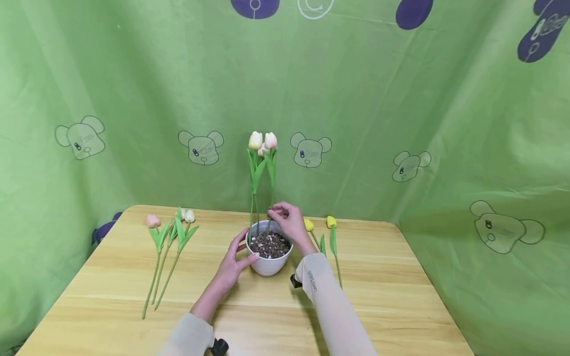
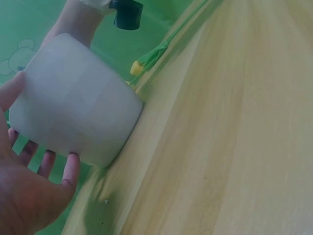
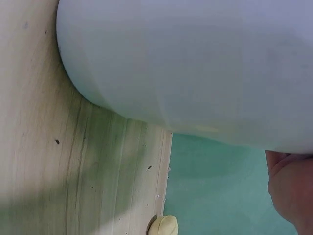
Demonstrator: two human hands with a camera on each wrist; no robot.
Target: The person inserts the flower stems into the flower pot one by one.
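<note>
A white flower pot filled with dark, pebbly soil stands upright on the table. My left hand holds its left side, thumb at the front rim and fingers spread along the wall, as the left wrist view also shows. Three artificial tulips rise from the pot: a cream tulip, a pale pink tulip and another pink one partly behind them. Above the back rim, my right hand pinches the lower stem of the right-hand pale pink tulip. Its fingers are mostly out of the right wrist view.
On the left of the wooden table lie a pink tulip and two white tulips. Two yellow tulips lie right of the pot, partly behind the right arm. A green printed curtain surrounds the table.
</note>
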